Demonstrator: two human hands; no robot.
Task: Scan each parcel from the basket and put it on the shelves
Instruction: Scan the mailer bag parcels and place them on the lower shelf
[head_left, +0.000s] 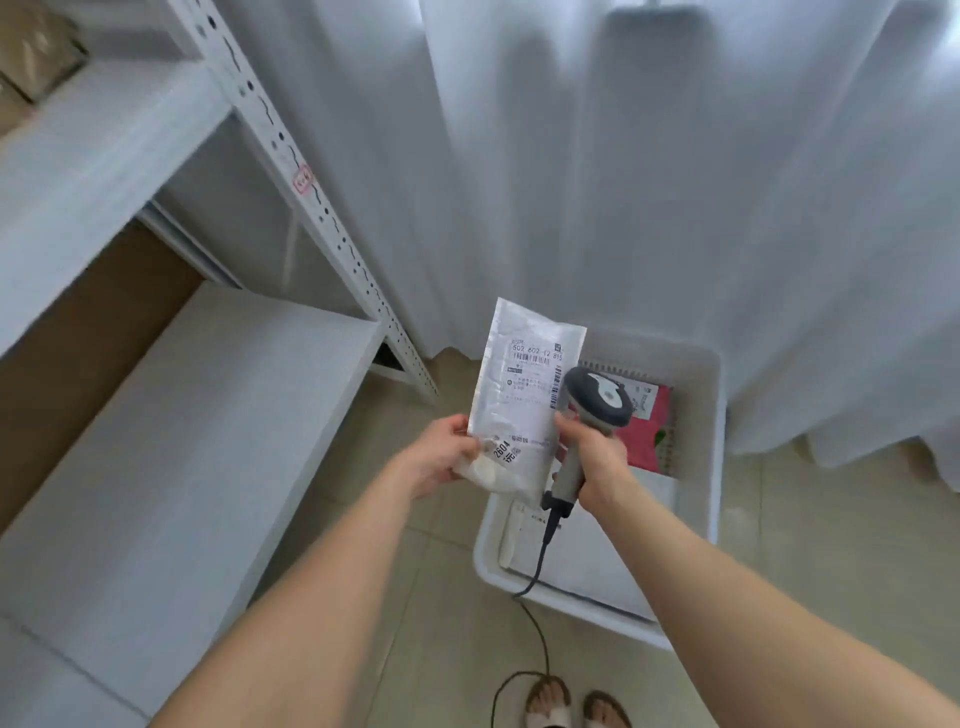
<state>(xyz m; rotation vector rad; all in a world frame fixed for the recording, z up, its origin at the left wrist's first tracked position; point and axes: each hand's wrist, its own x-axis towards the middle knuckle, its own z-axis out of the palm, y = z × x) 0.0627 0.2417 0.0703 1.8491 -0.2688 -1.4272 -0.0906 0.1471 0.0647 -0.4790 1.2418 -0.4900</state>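
My left hand (447, 454) grips the lower left edge of a white plastic parcel (522, 395), held upright with its barcode label facing me. My right hand (592, 462) is closed on the handle of a grey barcode scanner (597, 402), whose head sits right beside the parcel's right edge. Below them on the floor stands the white basket (709, 415), holding a red parcel (649, 431) and a flat white parcel (613, 551). The white shelves (171, 415) stand to the left.
The scanner's black cable (535, 623) hangs down and loops on the tiled floor near my sandalled feet (576, 709). A white curtain (623, 182) hangs behind the basket. Brown parcels (31, 57) lie on an upper shelf at top left.
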